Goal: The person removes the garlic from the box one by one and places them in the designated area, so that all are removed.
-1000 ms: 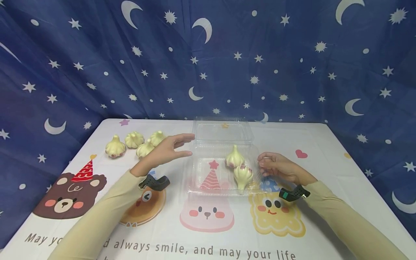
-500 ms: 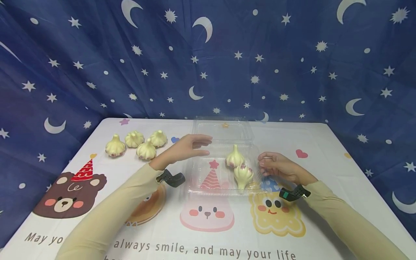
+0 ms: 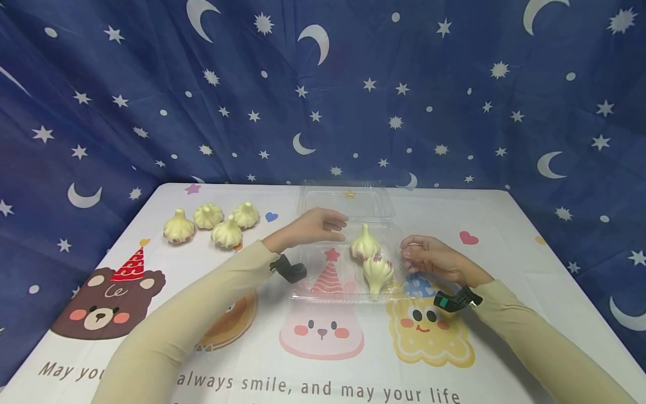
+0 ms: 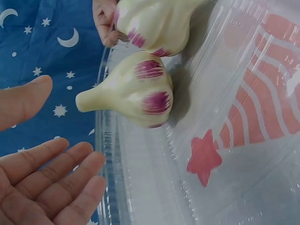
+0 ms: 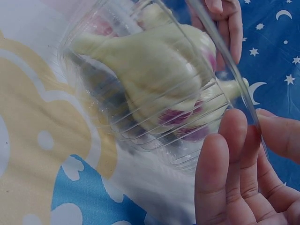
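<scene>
A clear plastic clamshell box (image 3: 308, 264) lies with its lid (image 3: 348, 203) folded back. Two pale garlic bulbs with purple streaks lie in its right half: the rear bulb (image 3: 365, 247) with its stem up and the front bulb (image 3: 377, 274) with its stem toward me. My left hand (image 3: 318, 225) hovers over the back left of the box, thumb and fingers apart and holding nothing; the rear bulb is just right of its fingertips. At the right side, my right hand (image 3: 429, 259) pinches the box's rim between thumb and fingers, as the right wrist view shows.
Several more garlic bulbs stand at the back left of the table, among them one bulb (image 3: 227, 232) nearest the box. A white cloth (image 3: 227, 370) with cartoon prints covers the table. Behind it hangs a blue curtain (image 3: 353, 112) with moons and stars.
My left hand has moved right, from beside the garlic group to above the box, close to the rear bulb. The right hand has stayed at the box's rim.
</scene>
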Tool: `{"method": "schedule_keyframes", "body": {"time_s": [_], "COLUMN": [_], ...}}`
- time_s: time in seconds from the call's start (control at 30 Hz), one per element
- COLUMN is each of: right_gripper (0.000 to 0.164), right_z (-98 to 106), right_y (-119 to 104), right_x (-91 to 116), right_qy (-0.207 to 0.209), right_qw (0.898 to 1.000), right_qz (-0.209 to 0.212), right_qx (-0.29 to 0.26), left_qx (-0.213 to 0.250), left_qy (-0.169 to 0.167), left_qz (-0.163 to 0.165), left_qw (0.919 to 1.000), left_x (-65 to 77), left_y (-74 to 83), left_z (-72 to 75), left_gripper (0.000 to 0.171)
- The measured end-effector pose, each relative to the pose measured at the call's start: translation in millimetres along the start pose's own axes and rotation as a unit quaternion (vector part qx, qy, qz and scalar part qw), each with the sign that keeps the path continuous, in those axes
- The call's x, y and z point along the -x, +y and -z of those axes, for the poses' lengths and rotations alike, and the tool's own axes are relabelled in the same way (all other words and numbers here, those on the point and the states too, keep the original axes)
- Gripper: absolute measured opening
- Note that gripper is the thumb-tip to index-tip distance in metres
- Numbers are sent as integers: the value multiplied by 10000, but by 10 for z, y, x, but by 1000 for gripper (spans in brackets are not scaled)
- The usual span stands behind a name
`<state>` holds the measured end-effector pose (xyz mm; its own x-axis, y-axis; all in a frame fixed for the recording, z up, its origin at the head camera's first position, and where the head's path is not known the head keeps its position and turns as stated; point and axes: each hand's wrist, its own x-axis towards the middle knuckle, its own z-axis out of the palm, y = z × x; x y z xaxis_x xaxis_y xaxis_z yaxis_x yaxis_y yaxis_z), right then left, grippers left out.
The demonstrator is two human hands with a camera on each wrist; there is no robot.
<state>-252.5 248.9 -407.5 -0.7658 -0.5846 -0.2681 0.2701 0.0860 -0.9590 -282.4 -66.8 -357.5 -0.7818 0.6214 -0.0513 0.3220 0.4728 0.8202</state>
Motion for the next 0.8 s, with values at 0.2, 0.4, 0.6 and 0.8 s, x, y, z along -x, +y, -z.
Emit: {"method": "schedule_keyframes", "body": {"time_s": [0.2, 0.4, 0.6, 0.8], "right_gripper": [10, 9, 10, 10], "right_z": [3, -9, -1, 10], "right_y": [4, -8, -8, 0], "right_x": [-2, 5, 0, -2], "right_qy": [-20, -20, 3, -21], "right_qw": [10000, 10000, 10000, 10000], "right_qz": [8, -4, -29, -22], "right_qx": [-2, -24, 47, -28], "left_qx": [193, 115, 135, 31], "left_qy": [-187, -227, -273, -293], "left_qz": [81, 186, 189, 200], "left_qw": [9996, 9995, 9994, 9994], "left_x": [-123, -211, -282, -314], "left_y": [4, -11, -30, -5], "left_z": [-94, -195, -260, -301], "left_gripper": [52, 52, 52, 52]}}
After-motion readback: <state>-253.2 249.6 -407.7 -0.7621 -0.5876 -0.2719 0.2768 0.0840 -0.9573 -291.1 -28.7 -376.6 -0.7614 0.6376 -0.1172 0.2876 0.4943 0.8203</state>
